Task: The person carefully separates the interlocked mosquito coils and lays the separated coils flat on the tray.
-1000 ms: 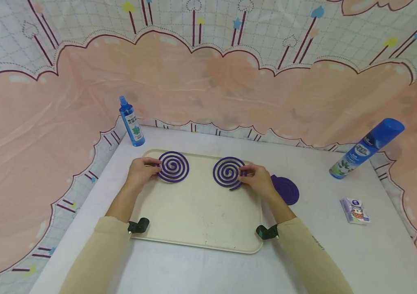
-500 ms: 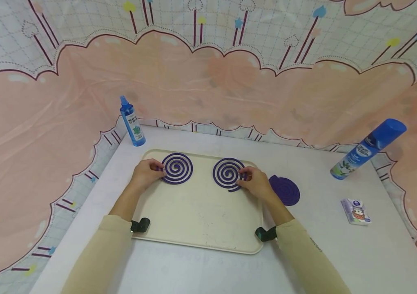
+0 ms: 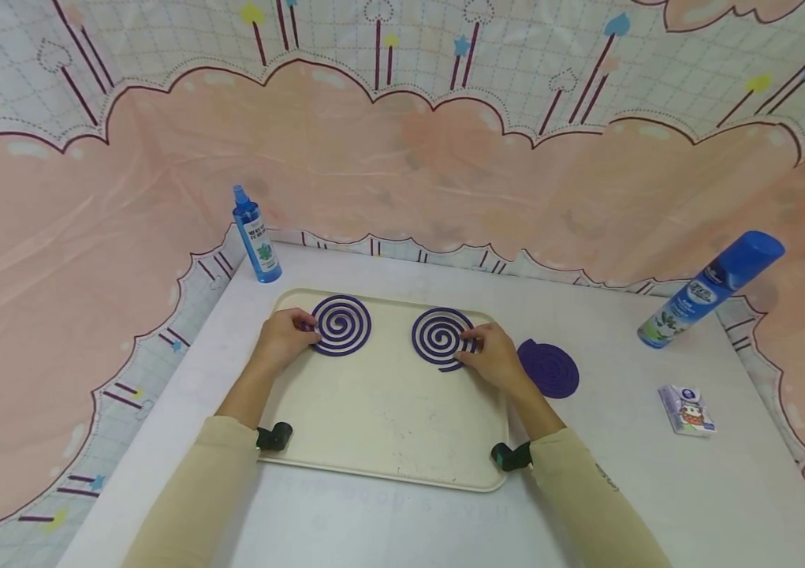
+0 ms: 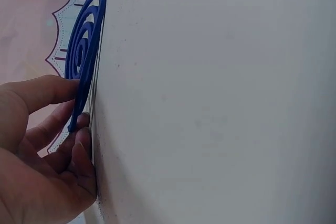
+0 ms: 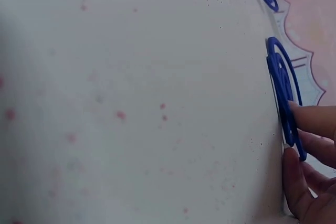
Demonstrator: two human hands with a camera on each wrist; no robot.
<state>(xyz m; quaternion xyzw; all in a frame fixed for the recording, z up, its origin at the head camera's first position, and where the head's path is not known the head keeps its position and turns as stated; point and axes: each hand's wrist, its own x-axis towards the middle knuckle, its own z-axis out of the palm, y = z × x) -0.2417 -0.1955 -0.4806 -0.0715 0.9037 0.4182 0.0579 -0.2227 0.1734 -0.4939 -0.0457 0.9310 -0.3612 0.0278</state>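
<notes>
Two purple spiral mosquito coils are over the far part of a cream tray [image 3: 381, 430]. My left hand [image 3: 285, 342] pinches the outer left edge of the left mosquito coil [image 3: 341, 323] between thumb and fingers. At the tray's far right, my right hand [image 3: 493, 356] likewise pinches the right edge of the right mosquito coil [image 3: 442, 338]. Seen edge-on in the left wrist view, the left coil [image 4: 96, 40] lies close along the tray surface. Fingers partly cover the lower end of the right coil [image 5: 278, 77] in the right wrist view.
More purple coils, apparently nested flat, [image 3: 551, 369] lie right of the tray, partly behind my right forearm. A blue spray bottle [image 3: 258, 241] stands at the back left. A blue aerosol can [image 3: 707, 292] and a small tissue pack [image 3: 687, 409] are on the right.
Over the last second the left coil has shifted slightly to the right and nearer with my left hand. My right hand and its coil have moved slightly nearer.
</notes>
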